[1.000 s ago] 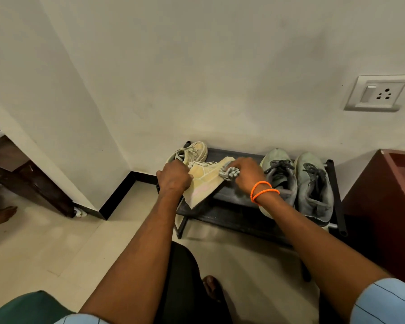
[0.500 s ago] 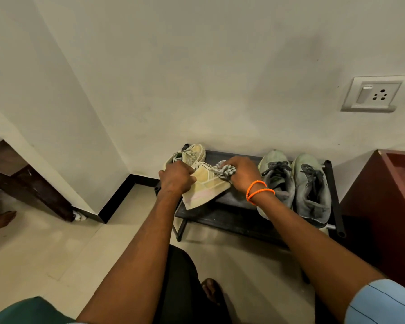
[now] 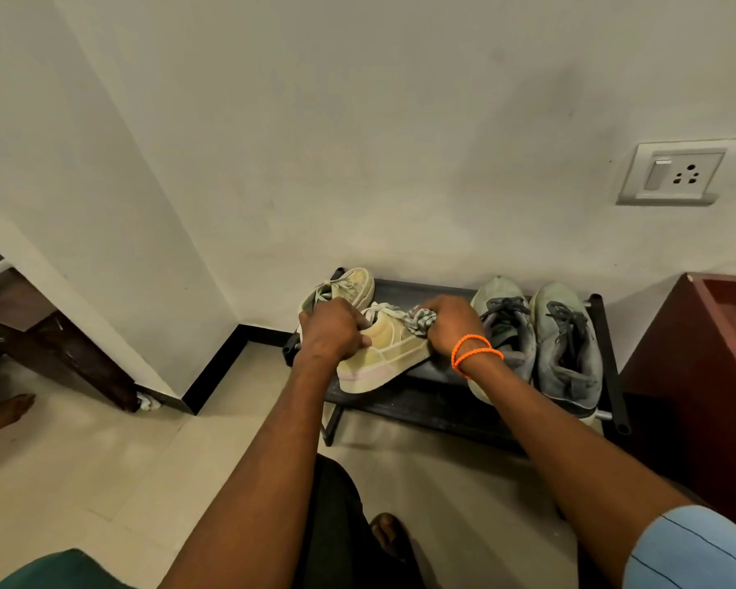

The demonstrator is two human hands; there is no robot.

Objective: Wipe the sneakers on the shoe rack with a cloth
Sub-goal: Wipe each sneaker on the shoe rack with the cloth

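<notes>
The yellow sneaker (image 3: 383,354) has been tilted further, gripped by the left hand (image 3: 331,331); the cloth (image 3: 421,321) is bunched in the right hand (image 3: 453,323) (curled fingers) above the black shoe rack (image 3: 430,401), against a white wall (image 3: 400,142).

A home, by an entry corner or hallway; shown by a low black shoe rack (image 3: 434,378) set against a plain whitewashed wall (image 3: 358,142), carrying worn everyday footwear: a yellow sneaker pair (image 3: 383,350) and a grey sneaker pair (image 3: 566,346) with dark laces; shown too by a household switch-and-socket plate (image 3: 676,174) mounted low on the wall, a black skirting strip (image 3: 217,367) running round the corner, pale floor tiles (image 3: 103,461); also by dark wooden furniture (image 3: 52,342) at the left edge, a reddish-brown wooden cabinet (image 3: 697,376) at the right, and a bare foot (image 3: 3,412) on the tiles.
</notes>
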